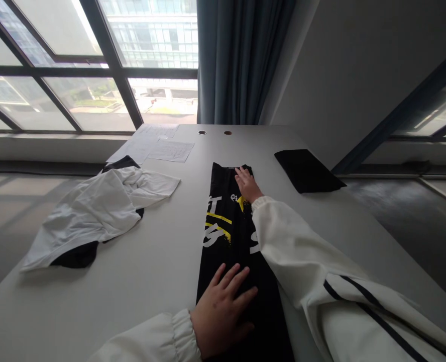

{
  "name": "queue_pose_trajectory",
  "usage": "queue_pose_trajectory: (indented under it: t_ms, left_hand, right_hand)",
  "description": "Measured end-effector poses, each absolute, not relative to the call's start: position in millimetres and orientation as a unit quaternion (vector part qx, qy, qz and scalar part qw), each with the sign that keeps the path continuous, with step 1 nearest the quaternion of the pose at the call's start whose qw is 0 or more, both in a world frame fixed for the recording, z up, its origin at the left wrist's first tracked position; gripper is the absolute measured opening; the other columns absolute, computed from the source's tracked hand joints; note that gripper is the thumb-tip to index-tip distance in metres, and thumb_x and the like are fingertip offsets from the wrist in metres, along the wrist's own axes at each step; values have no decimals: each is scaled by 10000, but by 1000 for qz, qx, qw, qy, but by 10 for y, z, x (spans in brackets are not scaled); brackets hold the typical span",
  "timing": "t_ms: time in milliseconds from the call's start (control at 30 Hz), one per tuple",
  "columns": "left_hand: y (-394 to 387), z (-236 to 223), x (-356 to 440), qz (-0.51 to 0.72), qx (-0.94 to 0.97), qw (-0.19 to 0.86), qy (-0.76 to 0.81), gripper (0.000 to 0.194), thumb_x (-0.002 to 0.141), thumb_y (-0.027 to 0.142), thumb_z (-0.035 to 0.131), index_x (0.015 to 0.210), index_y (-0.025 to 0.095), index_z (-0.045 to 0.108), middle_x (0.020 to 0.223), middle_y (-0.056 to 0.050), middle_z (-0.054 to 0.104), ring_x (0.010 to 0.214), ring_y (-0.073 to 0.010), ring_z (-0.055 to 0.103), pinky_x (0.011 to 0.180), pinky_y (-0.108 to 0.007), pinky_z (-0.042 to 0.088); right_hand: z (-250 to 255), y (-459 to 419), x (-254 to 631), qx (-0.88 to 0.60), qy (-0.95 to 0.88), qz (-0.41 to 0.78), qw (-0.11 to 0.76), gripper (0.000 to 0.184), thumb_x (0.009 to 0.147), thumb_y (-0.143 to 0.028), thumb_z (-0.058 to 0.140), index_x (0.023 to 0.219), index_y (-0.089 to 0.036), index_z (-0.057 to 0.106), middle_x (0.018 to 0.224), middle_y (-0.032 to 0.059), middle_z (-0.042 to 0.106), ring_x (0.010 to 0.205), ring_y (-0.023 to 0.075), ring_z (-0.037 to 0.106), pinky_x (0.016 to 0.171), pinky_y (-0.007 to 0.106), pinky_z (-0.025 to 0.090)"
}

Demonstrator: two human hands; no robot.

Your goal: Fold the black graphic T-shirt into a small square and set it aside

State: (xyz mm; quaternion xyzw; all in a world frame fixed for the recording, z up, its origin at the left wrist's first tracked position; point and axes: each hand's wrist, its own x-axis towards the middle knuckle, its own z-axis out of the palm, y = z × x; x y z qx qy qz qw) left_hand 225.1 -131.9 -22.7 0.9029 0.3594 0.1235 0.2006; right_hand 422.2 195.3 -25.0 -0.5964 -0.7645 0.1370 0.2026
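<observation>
A black garment (223, 256) with white lettering and yellow stripes lies folded into a long strip down the middle of the table. Flat on its near part rests my left hand (223, 311), fingers spread. My right hand (247, 185) reaches to the far end and lies on the cloth near its right edge, fingers stretched out. Neither hand grips the fabric. Whether the garment is a shirt or something else, I cannot tell; its near end runs out of view beneath my left hand.
On the left, a crumpled white and black garment (95, 211) hangs near the table (151, 281) edge. A folded black cloth (308, 170) lies at the right edge. Paper sheets (172, 150) are at the back left. Two cable holes (228, 133) sit near the far edge, before a blue curtain (241, 60).
</observation>
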Motion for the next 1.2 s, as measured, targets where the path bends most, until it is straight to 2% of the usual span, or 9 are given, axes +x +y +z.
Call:
queue_pose_trajectory:
  t_ms: [67, 200, 333, 433, 633, 733, 867, 1067, 1200]
  left_hand:
    - [-1323, -213, 2256, 137, 896, 184, 381, 796, 911, 613, 703, 1602, 318, 439, 1758, -100, 270, 1606, -385, 270, 1270, -678, 280]
    - [-1281, -259, 2262, 178, 863, 117, 458, 756, 978, 471, 625, 1640, 205, 376, 1723, -164, 334, 1598, -390, 289, 1261, -672, 304]
    - [-1181, -419, 2226, 196, 840, 56, 503, 722, 1023, 407, 529, 1665, 158, 311, 1704, -193, 361, 1591, -383, 313, 1261, -640, 315]
    - [-1070, -484, 2174, 178, 845, 40, 504, 707, 1024, 420, 519, 1651, 143, 343, 1698, -188, 374, 1589, -370, 323, 1271, -603, 316]
    - [-476, -301, 2207, 87, 856, 63, 505, 637, 1047, 428, 472, 1607, 126, 441, 1706, -141, 375, 1590, -331, 329, 1290, -523, 306]
    - [-9, -217, 2352, 69, 848, 73, 521, 637, 1052, 411, 450, 1629, 145, 414, 1724, -127, 339, 1597, -327, 313, 1285, -528, 302]
    - [437, -249, 2540, 72, 835, 72, 541, 628, 1063, 382, 404, 1648, 156, 384, 1735, -120, 314, 1611, -302, 284, 1310, -533, 231]
    - [566, -325, 2610, 99, 829, 63, 547, 612, 1077, 394, 375, 1669, 239, 350, 1743, -79, 307, 1617, -288, 269, 1314, -560, 185]
    - [401, -254, 2523, 77, 835, 70, 541, 599, 1083, 397, 377, 1652, 209, 383, 1758, -90, 262, 1623, -298, 251, 1316, -560, 192]
  right_hand:
    - [-282, 1586, 4362, -584, -769, 117, 232, 687, 1109, -534, 127, 1706, -228, 272, 1768, 58, 250, 1651, 247, 131, 1328, 510, 189]
    - [-411, 838, 4519, -532, -825, 99, 163, 675, 1094, -512, 286, 1680, -183, 354, 1731, 112, 332, 1629, 302, 223, 1319, 532, 225]
    - [-454, 488, 4439, -484, -867, 79, 86, 687, 1076, -517, 384, 1690, -213, 329, 1739, 94, 303, 1626, 346, 217, 1308, 598, 212]
    - [-414, 478, 4359, -494, -865, 66, 67, 667, 1083, -513, 382, 1684, -226, 344, 1747, 75, 278, 1626, 360, 209, 1300, 620, 212]
    - [-363, 533, 4342, -497, -861, 75, 75, 624, 1087, -448, 389, 1667, -218, 384, 1732, 80, 325, 1615, 364, 242, 1289, 622, 232]
    - [-367, 514, 4371, -493, -862, 84, 82, 600, 1078, -385, 399, 1651, -206, 417, 1715, 93, 367, 1611, 353, 260, 1288, 604, 245]
    - [-385, 383, 4437, -492, -862, 88, 88, 611, 1057, -339, 420, 1648, -183, 417, 1700, 116, 391, 1598, 328, 305, 1291, 572, 261]
    - [-404, 48, 4470, -489, -865, 80, 85, 663, 1046, -385, 474, 1652, -128, 396, 1708, 160, 360, 1593, 343, 313, 1300, 554, 258]
    - [-373, -174, 4461, -483, -868, 79, 88, 671, 1040, -374, 503, 1648, -109, 397, 1714, 187, 328, 1603, 359, 284, 1298, 574, 252]
